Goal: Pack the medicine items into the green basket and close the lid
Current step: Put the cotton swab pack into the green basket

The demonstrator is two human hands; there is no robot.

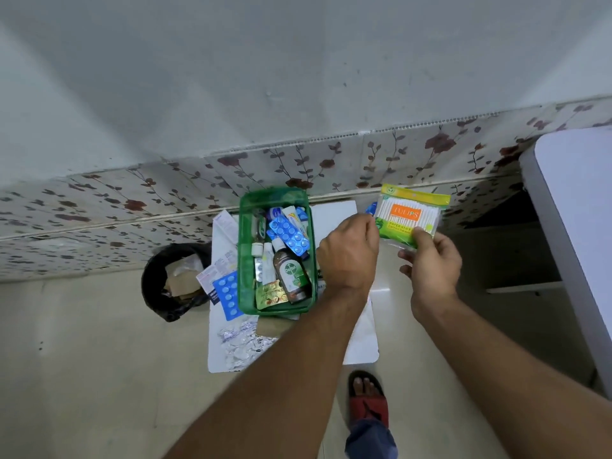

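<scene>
In the green basket (245, 253) lie a Dettol bottle (291, 274) and blister packs (288, 234); both hands' grips pinch the cotton-swab pack (410, 215).

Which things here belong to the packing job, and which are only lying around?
Job: green plastic basket; packet of cotton swabs held by both hands; blue blister strip beside the basket; silver foil strips.

Lying about: black bin; red sandal; white table.

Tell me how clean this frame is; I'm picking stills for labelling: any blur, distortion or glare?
Head view: wide-angle bending curves the wall tiles; the cotton swab pack and both hands are slightly motion-soft, its print only partly readable; the green basket contents are fairly sharp; mild glare on the foil strips.
</scene>
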